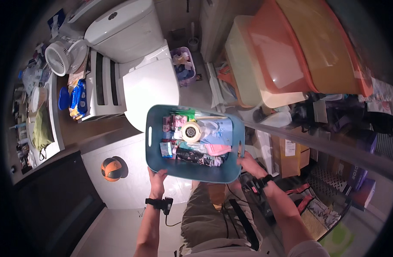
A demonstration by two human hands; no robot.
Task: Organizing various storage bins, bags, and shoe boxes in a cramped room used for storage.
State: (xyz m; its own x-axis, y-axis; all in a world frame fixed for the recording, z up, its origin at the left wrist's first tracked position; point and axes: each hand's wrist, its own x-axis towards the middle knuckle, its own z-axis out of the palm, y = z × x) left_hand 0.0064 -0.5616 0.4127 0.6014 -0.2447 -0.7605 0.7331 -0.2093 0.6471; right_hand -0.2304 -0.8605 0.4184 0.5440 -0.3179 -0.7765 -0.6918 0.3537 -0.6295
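Both my hands hold up a teal plastic storage bin (196, 175) in front of my legs. My left hand (157, 180) grips its near left corner, thumb at the rim. At the right end, my right hand (250, 164) has hold of the side by the handle slot. Inside the bin lie a round cream-coloured device with a dark grille (190, 131), a light blue package (220, 130), pink boxes (179, 121), a pink item (217, 149), a small blue box (166, 149) and dark patterned fabric (196, 156). My fingers under the bin are hidden.
Beyond the bin stands a white toilet (151, 83) with its lid down; a purple waste bin (185, 66) is beside it. An orange and black ball (111, 169) sits on the floor. Stacked plastic tubs (280, 54) and cardboard boxes (284, 154) fill the right. A counter holds a white fan (58, 58).
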